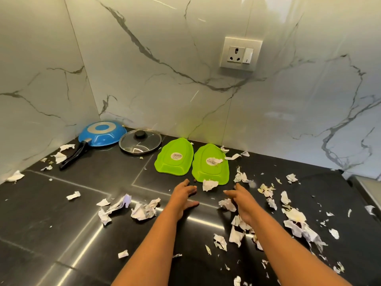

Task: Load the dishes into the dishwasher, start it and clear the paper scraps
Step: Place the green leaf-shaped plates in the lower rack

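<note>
2 green leaf-shaped plates lie face down, side by side and nearly touching, at the back of a black counter (61,213): the left green plate (174,156) and the right green plate (210,164). Each has a round label on its underside. A small scrap (214,161) lies on the right plate's label. A crumpled scrap (209,185) sits against its near rim.

Just short of the plates, 2 bare forearms reach fwd. The left hand (183,195) is spread wide, fingers straight, thumb out, holding nothing; its fingertips are near the left plate's rim, apparently not touching. The right hand (241,200) is also loose and empty, fingers pointing inward above more torn paper.

I read this as the reach for the plates, 1 per hand. The dishwasher isn't in view. Face down, the rims sit flat on the stone, so I'd want fingertips hooked under a near edge, or a thumb-on-top pinch, rather than pressing from above. I'd tilt the right plate first to shed its scrap, so no paper goes into the machine.

Further left along the back stand a glass lid (140,141) w/ a black knob and an upturned blue pan (102,133), its handle toward me. Paper scraps (296,221) litter the counter, thickest on the right. A wall socket (240,53) sits on the marble wall (144,79) above.
</note>
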